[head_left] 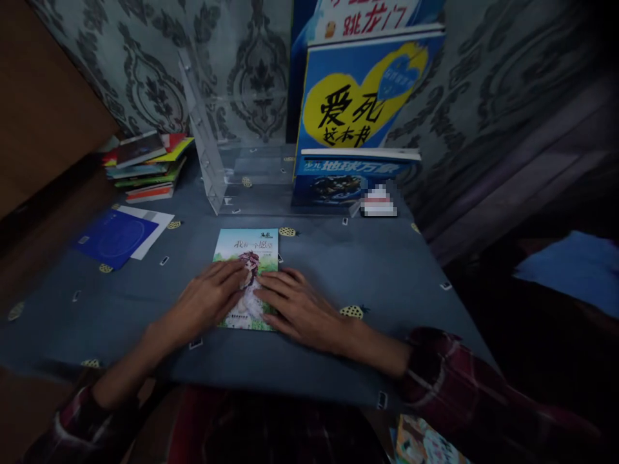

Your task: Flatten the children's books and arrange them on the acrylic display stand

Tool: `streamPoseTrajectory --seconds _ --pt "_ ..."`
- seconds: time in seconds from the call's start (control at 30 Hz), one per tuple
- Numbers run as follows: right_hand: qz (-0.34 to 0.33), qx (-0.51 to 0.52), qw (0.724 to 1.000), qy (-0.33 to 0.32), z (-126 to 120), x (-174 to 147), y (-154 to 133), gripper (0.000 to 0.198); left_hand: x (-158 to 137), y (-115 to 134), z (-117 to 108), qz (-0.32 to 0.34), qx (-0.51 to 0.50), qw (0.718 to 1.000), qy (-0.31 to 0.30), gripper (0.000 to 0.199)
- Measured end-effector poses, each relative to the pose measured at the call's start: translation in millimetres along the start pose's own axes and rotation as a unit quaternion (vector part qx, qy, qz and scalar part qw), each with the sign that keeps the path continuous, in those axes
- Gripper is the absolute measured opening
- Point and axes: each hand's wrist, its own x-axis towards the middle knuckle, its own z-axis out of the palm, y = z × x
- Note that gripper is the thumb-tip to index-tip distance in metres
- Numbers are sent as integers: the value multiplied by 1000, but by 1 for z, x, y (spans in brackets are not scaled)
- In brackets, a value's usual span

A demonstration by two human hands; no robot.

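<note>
A small closed book (250, 309) with an illustrated cover, a figure with reddish hair on a green and light-blue ground, lies flat on the table near its front edge. My left hand (213, 290) rests on the left half of its cover, fingers stretched out. From the right, my right hand (300, 306) lies over the cover's right side with its fingers extended. The fingertips of both hands come close together at the middle of the book. Part of the cover picture is hidden under the fingers.
Behind the book stands a clear acrylic rack (206, 142), its right side holding upright books (338, 64). A stack of books (149, 164) sits at the back left, with a blue booklet (116, 237) on white paper before it. More books (425, 441) show below the table's right front.
</note>
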Motion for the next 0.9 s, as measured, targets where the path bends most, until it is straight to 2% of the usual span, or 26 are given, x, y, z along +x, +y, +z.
streamPoseTrajectory --seconds 0.17,0.33,0.53,0.7,0.9 --pt "90 -45 994 -42 -1 27 27 62 21 -41 15 -76 13 996 -38 49" --pt "124 -77 987 -69 -10 45 40 90 28 -53 25 -99 19 994 -46 58" --pt "130 -91 982 -97 -11 47 41 96 23 -50 30 -108 12 994 -27 62" --pt "148 -95 982 -76 -6 45 43 96 21 -48 31 -125 6 992 -29 65" --pt "183 -93 972 -111 -6 36 21 99 19 -47 33 -129 1 991 -27 64"
